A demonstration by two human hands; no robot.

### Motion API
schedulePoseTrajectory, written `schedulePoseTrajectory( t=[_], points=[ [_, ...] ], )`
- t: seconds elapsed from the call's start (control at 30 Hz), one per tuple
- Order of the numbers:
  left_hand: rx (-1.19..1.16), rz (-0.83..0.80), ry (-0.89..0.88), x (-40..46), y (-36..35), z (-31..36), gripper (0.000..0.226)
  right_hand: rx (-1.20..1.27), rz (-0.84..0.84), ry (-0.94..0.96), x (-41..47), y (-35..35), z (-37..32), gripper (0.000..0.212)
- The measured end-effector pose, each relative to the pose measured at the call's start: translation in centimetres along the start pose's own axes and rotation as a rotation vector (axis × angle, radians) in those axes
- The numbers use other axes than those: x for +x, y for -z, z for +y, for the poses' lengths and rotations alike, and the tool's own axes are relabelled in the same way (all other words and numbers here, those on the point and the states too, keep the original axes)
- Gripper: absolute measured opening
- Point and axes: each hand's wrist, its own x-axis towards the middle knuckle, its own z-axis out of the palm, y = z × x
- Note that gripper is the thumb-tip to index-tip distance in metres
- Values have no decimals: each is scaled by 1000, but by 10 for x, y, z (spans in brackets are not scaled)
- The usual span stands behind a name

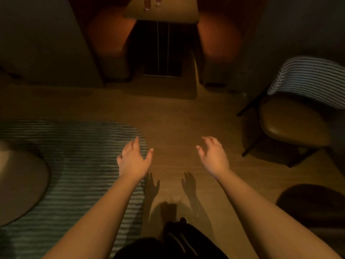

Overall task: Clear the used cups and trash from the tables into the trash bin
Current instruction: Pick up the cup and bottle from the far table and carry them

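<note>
Head view, left hand (133,159) and right hand (213,156) outstretched, palms down, grips wide, empty

- Two bare forearms reach into view from the bottom edge, with no sleeves, watches or bands visible on them.
- The left hand (133,161) is bare, with no glove and no ring visible.
- The right hand (213,156) is bare as well, fingernails short and unpainted.
- Between the arms, at the bottom, dark clothing shows, black with a few pale stripes across it; the garment cannot be told.
</note>
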Motion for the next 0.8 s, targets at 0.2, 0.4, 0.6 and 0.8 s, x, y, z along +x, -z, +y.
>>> schedulePoseTrajectory(
  t=[0.2, 0.4, 0.6, 0.8],
  points=[
    [-12, 20, 43, 147, 13, 72, 77, 29, -61, 2, 177, 14, -11, 47],
    [-41, 33, 64, 322, 8, 111, 77, 10, -57, 110, 355, -10, -22, 44],
    [-63, 37, 40, 534, 14, 141, 76, 4, -87, 57, 560, -42, -59, 45],
    [-111, 50, 9, 699, 47, 183, 76, 34, -77, 24, 732, -35, -98, 46]
  ],
)
